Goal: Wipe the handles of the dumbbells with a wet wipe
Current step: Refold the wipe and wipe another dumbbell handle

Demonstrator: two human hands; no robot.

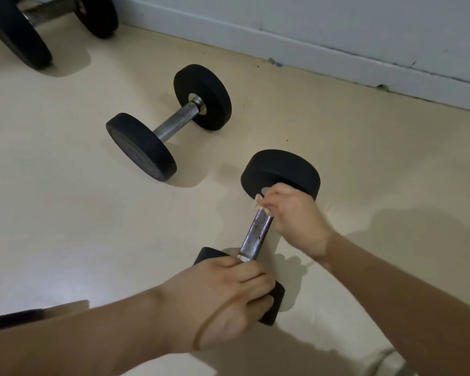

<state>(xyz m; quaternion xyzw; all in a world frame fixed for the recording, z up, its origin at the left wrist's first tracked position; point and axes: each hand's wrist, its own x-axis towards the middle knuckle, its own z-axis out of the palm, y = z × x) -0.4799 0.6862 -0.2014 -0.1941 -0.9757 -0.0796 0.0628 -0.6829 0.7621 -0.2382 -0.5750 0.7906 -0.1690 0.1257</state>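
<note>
Dumbbell (280, 172) lies on floor (65, 213), long way near-left to far-right. L hand (228, 294) grips near weight (274, 302). R hand (293, 218) holds wet wipe (258, 202) at far end of handle (255, 234), so next rub prob comes nearer.

A single view is given, taken by a wide-angle camera worn on the head. The scene is looked at from above, forward and steeply down onto the floor (65, 213). Both forearms are seen entering from the lower edge. The left hand (228, 297) and right hand (296, 221) are caught close up in the lower middle, where the near dumbbell (257, 234) is held. A second dumbbell (174, 123) is shown farther off at the centre. A larger dumbbell (17, 31) is cut off by the upper left corner, and the wall (337, 23) is seen slanting across the upper right.
</note>
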